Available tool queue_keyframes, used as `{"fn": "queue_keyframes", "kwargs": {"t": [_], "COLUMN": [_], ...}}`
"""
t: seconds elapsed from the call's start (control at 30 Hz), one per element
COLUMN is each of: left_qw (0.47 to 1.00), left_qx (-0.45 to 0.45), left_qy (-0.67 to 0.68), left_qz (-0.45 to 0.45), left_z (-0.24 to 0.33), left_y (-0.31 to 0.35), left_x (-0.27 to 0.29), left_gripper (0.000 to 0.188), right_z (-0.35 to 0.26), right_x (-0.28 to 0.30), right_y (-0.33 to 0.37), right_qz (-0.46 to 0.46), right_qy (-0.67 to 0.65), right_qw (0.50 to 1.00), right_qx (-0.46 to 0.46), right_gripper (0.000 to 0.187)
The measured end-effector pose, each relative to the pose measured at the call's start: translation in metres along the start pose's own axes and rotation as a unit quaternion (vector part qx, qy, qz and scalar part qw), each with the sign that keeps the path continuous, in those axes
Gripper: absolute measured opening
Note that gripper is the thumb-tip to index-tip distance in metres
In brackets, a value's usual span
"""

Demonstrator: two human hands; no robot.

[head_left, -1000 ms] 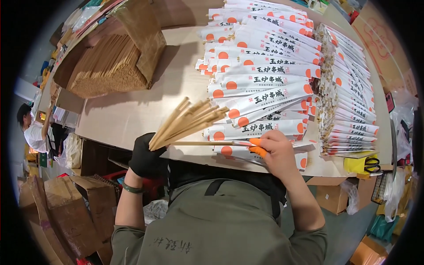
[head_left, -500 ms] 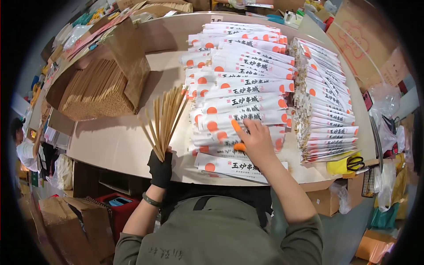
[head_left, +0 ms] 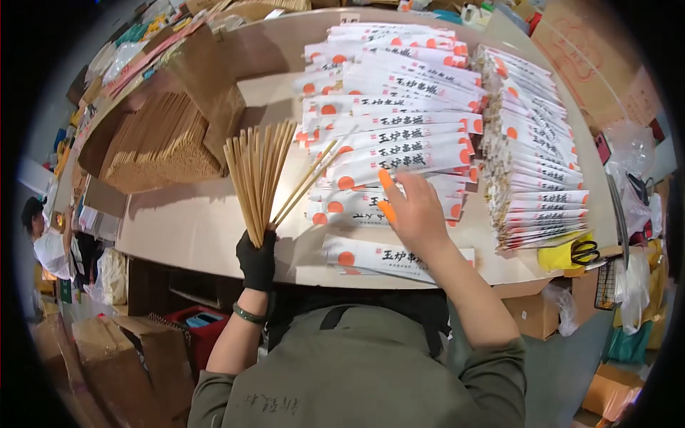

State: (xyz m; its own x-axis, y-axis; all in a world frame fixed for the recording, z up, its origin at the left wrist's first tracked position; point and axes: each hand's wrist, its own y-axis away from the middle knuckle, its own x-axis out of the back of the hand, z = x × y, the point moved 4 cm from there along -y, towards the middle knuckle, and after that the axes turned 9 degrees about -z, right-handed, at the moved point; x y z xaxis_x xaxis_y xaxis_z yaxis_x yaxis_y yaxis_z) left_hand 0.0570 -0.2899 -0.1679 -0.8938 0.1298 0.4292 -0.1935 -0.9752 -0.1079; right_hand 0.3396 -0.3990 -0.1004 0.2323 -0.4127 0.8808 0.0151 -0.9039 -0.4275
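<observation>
Head view: left hand (head_left: 255, 262) is clutching wooden chopsticks (head_left: 258, 175); right hand (head_left: 419, 217) is holding thumb and forefinger apart over paper sleeves (head_left: 389, 137).

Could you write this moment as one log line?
left hand: gripping fanned wooden sticks | right hand: over white paper sleeves, contact unclear | left side: stick-filled cardboard box

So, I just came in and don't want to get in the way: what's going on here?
A person's gloved left hand holds a fanned bunch of wooden sticks upright over the table. The right hand is at a spread of white paper sleeves, fingers apart; contact is hard to tell. A denser stack lies farther right, and a carton at left holds more sticks.
</observation>
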Motion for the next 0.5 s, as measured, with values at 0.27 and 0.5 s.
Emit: {"fn": "queue_keyframes", "kwargs": {"t": [0.27,0.5], "left_qw": [0.989,0.974], "left_qx": [0.097,0.140], "left_qy": [0.087,0.135], "left_qz": [-0.075,-0.115], "left_z": [0.001,0.005], "left_y": [0.016,0.030], "left_x": [-0.008,0.012], "left_gripper": [0.024,0.012], "right_z": [-0.067,-0.072], "right_x": [-0.032,-0.028], "right_y": [0.066,0.074], "right_qz": [-0.122,-0.073], "right_qy": [-0.019,-0.054], "right_qw": [0.986,0.994], "right_qx": [0.108,0.053], "right_gripper": [0.017,0.015]}}
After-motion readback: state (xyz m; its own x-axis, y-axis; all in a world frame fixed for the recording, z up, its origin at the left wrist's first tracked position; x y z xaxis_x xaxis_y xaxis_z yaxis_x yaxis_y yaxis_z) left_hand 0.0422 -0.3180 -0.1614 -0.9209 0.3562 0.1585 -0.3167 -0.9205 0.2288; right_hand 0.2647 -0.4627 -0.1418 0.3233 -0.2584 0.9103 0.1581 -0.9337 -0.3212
